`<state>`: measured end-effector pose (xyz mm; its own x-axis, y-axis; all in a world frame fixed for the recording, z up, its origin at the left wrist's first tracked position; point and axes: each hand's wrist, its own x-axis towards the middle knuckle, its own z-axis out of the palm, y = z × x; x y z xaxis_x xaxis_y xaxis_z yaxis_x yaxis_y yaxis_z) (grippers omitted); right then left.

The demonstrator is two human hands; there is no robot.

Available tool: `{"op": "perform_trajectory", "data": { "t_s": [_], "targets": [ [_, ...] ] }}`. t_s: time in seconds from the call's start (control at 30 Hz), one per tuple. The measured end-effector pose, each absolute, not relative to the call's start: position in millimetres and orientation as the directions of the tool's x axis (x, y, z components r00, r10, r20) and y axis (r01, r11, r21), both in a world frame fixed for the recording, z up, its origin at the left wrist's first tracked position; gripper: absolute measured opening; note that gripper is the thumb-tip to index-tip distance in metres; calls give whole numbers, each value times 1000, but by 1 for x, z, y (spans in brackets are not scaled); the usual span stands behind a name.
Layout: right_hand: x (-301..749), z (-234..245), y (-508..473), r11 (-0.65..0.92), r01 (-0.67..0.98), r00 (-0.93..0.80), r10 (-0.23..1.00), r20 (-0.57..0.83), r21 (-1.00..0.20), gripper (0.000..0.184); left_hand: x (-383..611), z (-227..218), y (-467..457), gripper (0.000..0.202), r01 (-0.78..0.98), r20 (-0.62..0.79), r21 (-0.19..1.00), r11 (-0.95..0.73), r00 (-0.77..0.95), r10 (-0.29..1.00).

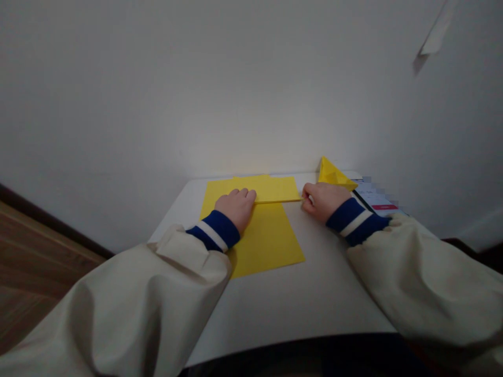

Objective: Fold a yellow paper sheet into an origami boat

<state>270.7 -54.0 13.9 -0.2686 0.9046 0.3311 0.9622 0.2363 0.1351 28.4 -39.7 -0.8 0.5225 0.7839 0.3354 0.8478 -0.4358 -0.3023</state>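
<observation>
A folded piece of yellow paper (277, 191) lies across the far part of the table, its near edge showing as a thick crease. My left hand (237, 207) rests on its left part with the fingers curled together and the thumb hidden. At the right end of that near edge, my right hand (324, 201) is closed, with thumb and index finger pinching the paper's corner. Beneath the folded piece, a flat yellow sheet (271, 246) extends toward me. Just behind my right hand stands a folded yellow paper boat (332, 174), partly covered by the hand.
The white table (298, 309) meets a pale wall (236, 94) at its far edge. Printed papers or a booklet (379, 196) lie at the far right, partly behind my right sleeve. Brown wooden furniture (39, 262) stands at the left. A white strip (438, 34) hangs on the wall.
</observation>
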Motion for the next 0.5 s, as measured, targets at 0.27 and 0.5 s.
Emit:
{"op": "perform_trajectory", "data": {
  "t_s": [0.27, 0.5],
  "targets": [
    [270, 9, -52, 358, 933, -350, 869, 351, 43, 26, 28, -2, -37, 12, 838, 342, -295, -459, 542, 768],
    [269, 13, -52, 615, 788, -546, 712, 442, -17, 8, 33, 15, -45, 16, 846, 383, -361, -393, 519, 764]
  ]
}}
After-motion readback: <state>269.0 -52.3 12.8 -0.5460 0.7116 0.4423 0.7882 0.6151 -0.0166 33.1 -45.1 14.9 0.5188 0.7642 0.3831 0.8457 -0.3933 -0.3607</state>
